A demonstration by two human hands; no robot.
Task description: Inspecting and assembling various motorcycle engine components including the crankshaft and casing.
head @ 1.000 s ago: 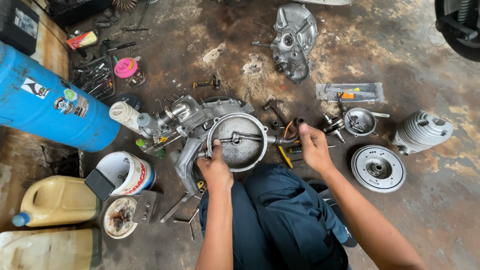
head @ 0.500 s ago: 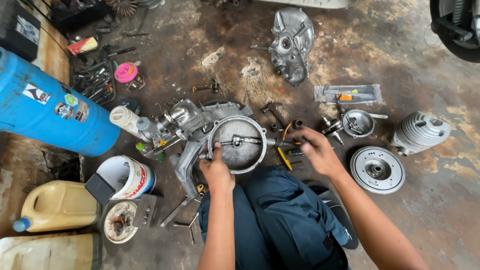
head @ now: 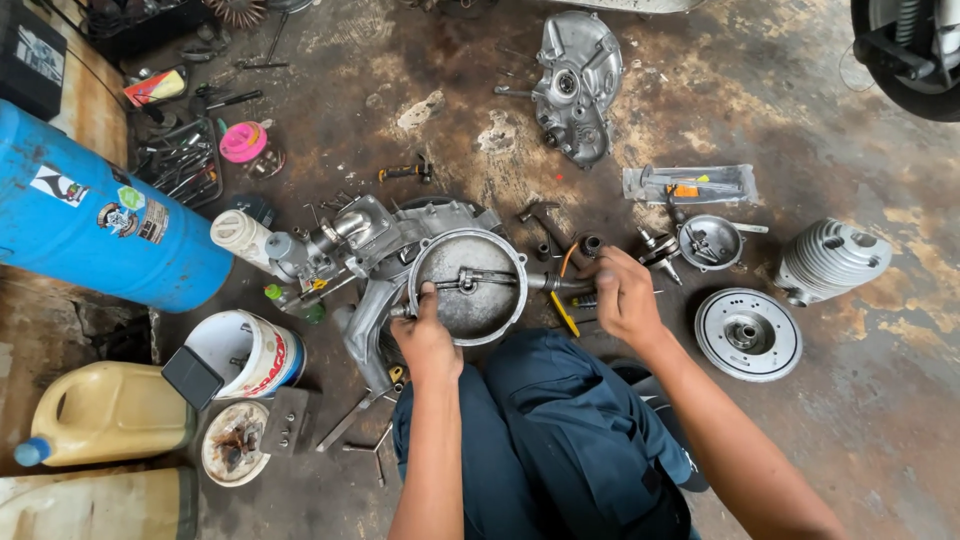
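**Two hands on a stripped engine case, workshop floor**

Head view: A person squats on the stained concrete floor [head: 760, 110], dark blue trousers at the bottom middle of the frame. Just in front of the knees lies a grey engine case [head: 400, 265] with a round, bowl-shaped housing [head: 467, 285] facing up; a metal bar crosses the inside of that bowl.

The left hand [head: 428, 335] rests on the near rim of the housing, fingers curled over the edge and closed on it, thumb along the rim. The right hand [head: 625, 295] sits just right of the housing, fingers wrapped around a short dark tool [head: 570, 283] that points toward the housing's right side; whether the tool touches the housing cannot be told. A yellow-handled screwdriver [head: 563, 312] lies just beside that hand.

Right of the hand are a flat round flywheel disc [head: 748, 334], a finned cylinder [head: 830, 260] and a small metal bowl [head: 709, 242] with parts in it. Toward the far edge of the floor lies a second engine cover [head: 575, 85]. On the left stand a blue drum [head: 95, 215], a white tub [head: 245, 350] and a yellow jug [head: 110, 412], well apart from the hands.
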